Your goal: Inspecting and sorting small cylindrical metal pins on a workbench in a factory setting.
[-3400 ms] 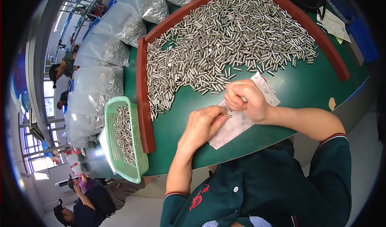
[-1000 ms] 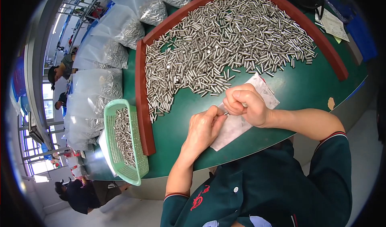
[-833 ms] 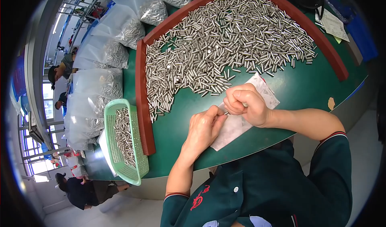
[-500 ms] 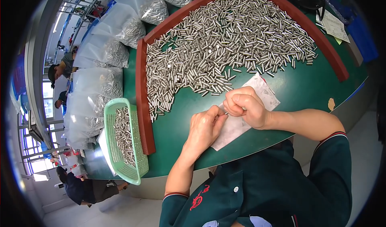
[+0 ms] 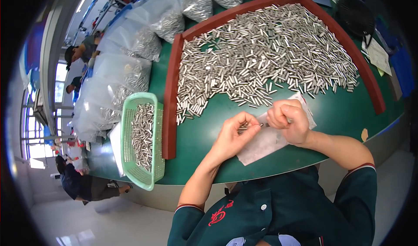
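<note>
A wide spread of short silvery metal pins [image 5: 261, 54] covers the green table [image 5: 200, 145] in front of me. My left hand [image 5: 233, 137] is curled around several metal pins [image 5: 244, 126], with one pin's end [image 5: 261, 124] poking past the fingertips toward the other hand. Close beside it, my right hand [image 5: 291, 120] is closed in a fist, thumb on top; what it holds, if anything, is hidden. Under both hands lies a smudged white sheet [image 5: 265, 146], slanted on the table.
Reddish-brown strips [image 5: 171, 111] fence the pins in. A green plastic basket [image 5: 159, 169] with more pins stands at the left. Clear plastic bags [image 5: 143, 43] of pins line the far left. A black fan [image 5: 355, 17] is at the back right. Other people [image 5: 80, 183] are off left.
The view has shifted, so the whole scene sits further right. My hands have drawn slightly apart, and the left has turned to show pins in its grip.
</note>
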The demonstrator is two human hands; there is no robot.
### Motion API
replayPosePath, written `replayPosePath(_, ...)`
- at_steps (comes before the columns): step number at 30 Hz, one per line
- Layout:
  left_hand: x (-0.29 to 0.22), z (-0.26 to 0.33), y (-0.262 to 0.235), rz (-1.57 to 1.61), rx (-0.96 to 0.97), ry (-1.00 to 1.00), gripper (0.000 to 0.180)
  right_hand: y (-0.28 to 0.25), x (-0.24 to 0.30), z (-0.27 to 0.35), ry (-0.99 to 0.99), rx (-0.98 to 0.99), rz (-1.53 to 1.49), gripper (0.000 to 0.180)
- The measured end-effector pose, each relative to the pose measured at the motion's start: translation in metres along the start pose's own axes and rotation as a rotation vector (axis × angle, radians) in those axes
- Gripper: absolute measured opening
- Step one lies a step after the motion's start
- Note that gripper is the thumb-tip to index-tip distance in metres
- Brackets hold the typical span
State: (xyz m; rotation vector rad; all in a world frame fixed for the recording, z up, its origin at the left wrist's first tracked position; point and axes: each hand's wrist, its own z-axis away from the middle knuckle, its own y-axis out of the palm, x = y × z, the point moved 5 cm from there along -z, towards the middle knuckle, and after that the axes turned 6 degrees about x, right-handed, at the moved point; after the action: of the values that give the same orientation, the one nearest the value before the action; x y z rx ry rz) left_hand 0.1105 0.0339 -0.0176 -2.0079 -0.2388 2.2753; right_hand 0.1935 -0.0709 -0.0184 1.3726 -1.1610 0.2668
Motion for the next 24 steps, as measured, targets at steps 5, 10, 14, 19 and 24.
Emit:
replayPosePath(5,0.015,0.003,-0.007,0.966,0.14,-0.104,0.016,0.002,-0.004,0.001,0.028,0.021,-0.036,0.031)
replayPosePath(10,0.016,0.004,-0.016,0.972,-0.004,-0.164,0.02,0.005,-0.005,0.0,0.034,0.029,-0.033,0.032)
replayPosePath(14,0.021,0.003,-0.023,1.051,-0.043,-0.14,0.017,0.005,-0.003,-0.002,0.025,0.03,-0.017,0.033)
replayPosePath(19,0.023,0.007,-0.044,1.373,-0.149,-0.054,0.022,0.004,-0.002,-0.002,0.022,0.038,0.003,0.034)
replayPosePath(24,-0.028,0.05,-0.109,0.424,-0.795,0.363,0.02,0.003,-0.002,-0.003,0.029,0.041,0.013,0.034)
